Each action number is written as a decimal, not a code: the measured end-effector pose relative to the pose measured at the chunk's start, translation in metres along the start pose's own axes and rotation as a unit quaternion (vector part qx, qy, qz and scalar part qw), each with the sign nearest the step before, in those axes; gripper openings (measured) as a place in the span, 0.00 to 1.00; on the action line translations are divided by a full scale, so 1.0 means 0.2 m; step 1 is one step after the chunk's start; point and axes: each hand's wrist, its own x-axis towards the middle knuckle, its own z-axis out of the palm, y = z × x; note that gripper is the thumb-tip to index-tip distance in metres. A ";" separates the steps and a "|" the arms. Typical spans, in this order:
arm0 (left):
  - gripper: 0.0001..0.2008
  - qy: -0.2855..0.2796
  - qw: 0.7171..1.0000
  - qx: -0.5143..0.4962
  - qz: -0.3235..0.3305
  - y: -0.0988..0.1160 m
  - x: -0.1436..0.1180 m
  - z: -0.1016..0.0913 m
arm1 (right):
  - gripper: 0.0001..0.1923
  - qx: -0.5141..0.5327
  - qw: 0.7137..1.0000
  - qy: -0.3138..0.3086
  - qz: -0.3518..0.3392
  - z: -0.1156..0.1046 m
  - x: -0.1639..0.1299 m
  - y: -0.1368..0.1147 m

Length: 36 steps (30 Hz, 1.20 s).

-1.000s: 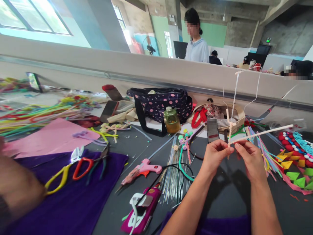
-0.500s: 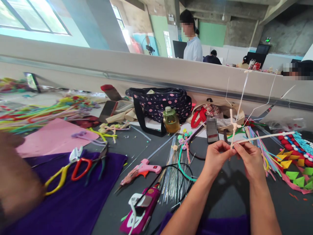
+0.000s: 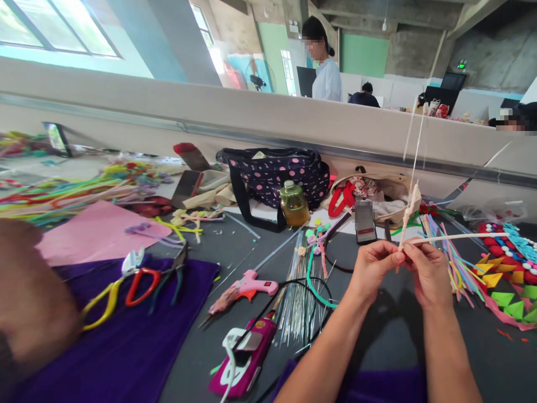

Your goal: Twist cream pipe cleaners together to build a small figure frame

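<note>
Dark table [image 3: 390, 336] bearing purple cloth [image 3: 126, 347], glue gun [image 3: 245, 288].

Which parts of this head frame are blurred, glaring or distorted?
Head view: the window at upper left is blown out; the brown shape at the left edge is out of focus; the partition bows with lens distortion; both hands and the white stem are sharp.

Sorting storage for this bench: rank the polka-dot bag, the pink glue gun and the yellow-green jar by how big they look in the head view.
1. polka-dot bag, clearly largest.
2. pink glue gun, long but thin; it lies nearer the camera, so its lead is unsure.
3. yellow-green jar, smallest.
</note>
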 end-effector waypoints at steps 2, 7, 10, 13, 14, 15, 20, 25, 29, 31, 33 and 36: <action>0.16 -0.002 1.000 0.001 0.001 0.00 0.00 0.00 | 0.10 0.007 1.000 0.000 0.005 0.00 0.00 0.00; 0.16 -0.009 1.000 -0.004 -0.003 0.00 0.00 -0.01 | 0.09 0.015 1.000 -0.014 0.007 0.01 0.00 0.00; 0.16 -0.029 0.999 -0.012 -0.013 0.00 0.00 -0.02 | 0.09 0.017 1.000 -0.015 0.001 0.01 -0.01 0.00; 0.15 -0.056 0.998 -0.014 -0.029 -0.01 0.01 -0.03 | 0.08 0.012 1.000 -0.013 -0.014 0.01 -0.01 0.00; 0.15 -0.059 0.998 -0.012 -0.034 -0.01 0.02 -0.03 | 0.07 0.008 1.000 -0.010 -0.020 0.01 -0.01 0.01; 0.15 -0.056 0.998 -0.010 -0.037 -0.02 0.02 -0.03 | 0.07 0.003 1.000 -0.005 -0.025 0.01 0.00 0.01; 0.17 -0.015 0.999 -0.005 -0.037 -0.02 0.02 -0.03 | 0.05 -0.051 0.996 0.006 -0.074 0.00 0.00 0.01; 0.16 0.000 1.000 0.011 -0.016 -0.01 0.02 -0.03 | 0.06 -0.081 0.994 0.007 -0.076 -0.01 0.00 0.00; 0.16 -0.004 1.000 0.006 -0.004 -0.01 0.02 -0.03 | 0.07 -0.073 0.995 -0.003 -0.070 0.00 0.00 0.00; 0.16 -0.013 1.000 0.003 0.002 -0.02 0.02 -0.02 | 0.07 -0.059 0.996 -0.009 -0.058 0.00 0.00 0.01; 0.16 -0.020 1.000 0.006 0.006 -0.02 0.02 -0.02 | 0.07 -0.039 0.998 -0.009 -0.043 0.00 0.01 0.02; 0.16 -0.030 1.000 0.005 0.002 -0.02 0.02 -0.03 | 0.07 -0.011 0.999 -0.013 -0.030 0.00 0.00 0.02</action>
